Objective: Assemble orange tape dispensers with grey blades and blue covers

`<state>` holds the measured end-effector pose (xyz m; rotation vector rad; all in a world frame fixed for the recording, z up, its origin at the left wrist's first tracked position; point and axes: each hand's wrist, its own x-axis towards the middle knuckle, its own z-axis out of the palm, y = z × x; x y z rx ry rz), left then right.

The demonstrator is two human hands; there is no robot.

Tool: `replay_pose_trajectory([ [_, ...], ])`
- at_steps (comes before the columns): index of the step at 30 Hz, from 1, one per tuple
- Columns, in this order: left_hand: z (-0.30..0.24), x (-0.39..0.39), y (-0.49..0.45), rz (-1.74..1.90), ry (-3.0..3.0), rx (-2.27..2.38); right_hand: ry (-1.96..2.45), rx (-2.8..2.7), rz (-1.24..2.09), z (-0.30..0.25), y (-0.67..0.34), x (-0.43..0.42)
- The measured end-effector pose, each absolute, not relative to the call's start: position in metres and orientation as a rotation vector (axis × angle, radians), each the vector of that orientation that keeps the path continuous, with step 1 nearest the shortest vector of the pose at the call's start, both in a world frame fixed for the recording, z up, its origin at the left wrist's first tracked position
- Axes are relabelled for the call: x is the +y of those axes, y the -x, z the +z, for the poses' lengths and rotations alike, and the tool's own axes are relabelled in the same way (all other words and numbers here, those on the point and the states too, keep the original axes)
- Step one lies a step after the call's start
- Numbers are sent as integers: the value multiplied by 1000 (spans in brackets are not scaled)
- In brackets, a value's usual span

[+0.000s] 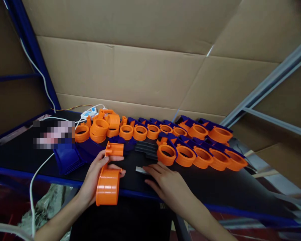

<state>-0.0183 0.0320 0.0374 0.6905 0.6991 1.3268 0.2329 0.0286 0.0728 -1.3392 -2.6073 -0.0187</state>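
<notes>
My left hand [92, 175] is wrapped around an orange plastic tape dispenser body [107, 187], with its round hub at the bottom and a smaller arm at the top. The fingers pass through the gap between the two ends. Close to the table's front edge, my right hand [165, 180] has its fingertips on a small light-grey strip [140, 170]; the strip's other end is hidden under the fingers. Dark grey ribbed strips [145, 148] lie just behind that hand. Several orange-and-blue tape dispensers [185, 155] stand in two rows behind and to the right.
More orange dispenser bodies [99, 129] are piled at the back left. Blue plastic parts [68, 159] lie left of my left hand, beside a blurred-out patch. A white power strip [87, 114] with cables is at the back. Cardboard [140, 70] walls the black table [130, 182].
</notes>
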Motion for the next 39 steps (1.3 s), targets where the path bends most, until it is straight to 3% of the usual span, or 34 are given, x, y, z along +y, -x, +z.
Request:
replay_pose_trajectory([
  [9, 36, 37, 20, 1207, -757, 673, 1397, -2590, -246, 50, -230, 32],
  [13, 40, 37, 17, 1134, -826, 726, 1429, -2482, -105, 54, -232, 34],
  [23, 35, 37, 15, 1007, -959, 782, 1269, -2133, 612, 86, -229, 51],
  [39, 32, 37, 14, 968, -1091, 749, 1205, -2177, 526, 92, -200, 61],
])
